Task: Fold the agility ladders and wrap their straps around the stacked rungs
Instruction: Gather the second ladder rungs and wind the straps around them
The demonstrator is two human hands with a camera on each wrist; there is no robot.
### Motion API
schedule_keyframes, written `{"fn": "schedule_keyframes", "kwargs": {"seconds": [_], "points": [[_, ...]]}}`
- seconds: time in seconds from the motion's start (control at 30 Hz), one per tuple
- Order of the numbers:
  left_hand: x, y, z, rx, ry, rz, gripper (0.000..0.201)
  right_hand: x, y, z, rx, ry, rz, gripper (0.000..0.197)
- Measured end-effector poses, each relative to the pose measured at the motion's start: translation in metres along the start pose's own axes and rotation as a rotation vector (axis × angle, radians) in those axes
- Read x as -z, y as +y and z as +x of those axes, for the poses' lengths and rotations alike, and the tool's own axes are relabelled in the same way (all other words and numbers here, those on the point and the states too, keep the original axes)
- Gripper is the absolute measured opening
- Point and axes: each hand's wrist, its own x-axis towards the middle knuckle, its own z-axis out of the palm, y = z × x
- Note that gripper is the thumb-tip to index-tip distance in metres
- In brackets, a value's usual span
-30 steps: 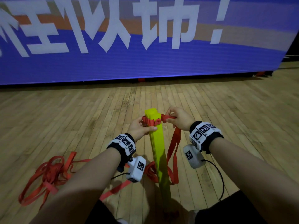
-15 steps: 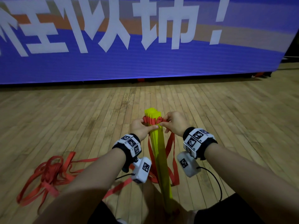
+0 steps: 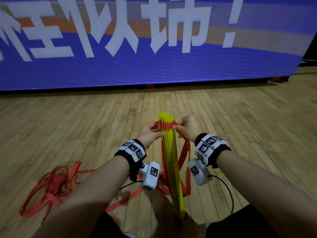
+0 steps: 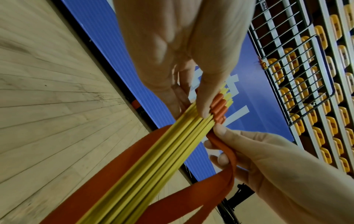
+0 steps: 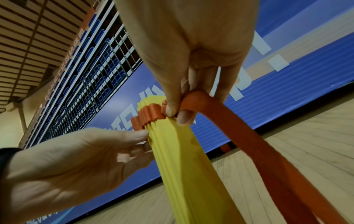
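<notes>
A stack of yellow rungs (image 3: 171,169) stands upright on the wooden floor between my forearms. Folds of red strap (image 3: 164,125) cross it just below its top end. My left hand (image 3: 158,130) grips the stack under that band, with its thumb (image 4: 203,98) lying against the rungs (image 4: 153,159). My right hand (image 3: 175,126) pinches the strap (image 5: 229,121) between thumb and forefinger right at the stack's right side. From the pinch, loose strap loops (image 3: 187,162) hang down beside the rungs (image 5: 182,159).
A tangled pile of red strap (image 3: 51,184) lies on the floor at my left, and a length of it runs toward the foot of the stack. A blue banner wall (image 3: 154,66) closes off the far side. Tiered seats behind railings (image 4: 306,91) rise above it.
My right hand has moved left with the strap and now pinches it against the stack. The left hand has kept its grip with hardly any shift.
</notes>
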Motion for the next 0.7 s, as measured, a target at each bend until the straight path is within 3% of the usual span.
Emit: {"fn": "schedule_keyframes", "kwargs": {"seconds": [0.33,0.47,0.7], "points": [[0.0005,-0.0011,0.0012,0.046,0.073,-0.108,0.029,0.0048,-0.0006,0.0003,0.005,-0.135,0.088,0.008],[0.0007,0.0005,0.0024,0.035,0.079,-0.082,0.025,0.0020,-0.0059,-0.0045,0.010,-0.195,0.057,0.010],[0.0033,0.0024,-0.0015,0.035,-0.054,-0.154,0.029,0.0012,-0.0034,-0.0051,0.018,-0.130,0.000,0.014]]}}
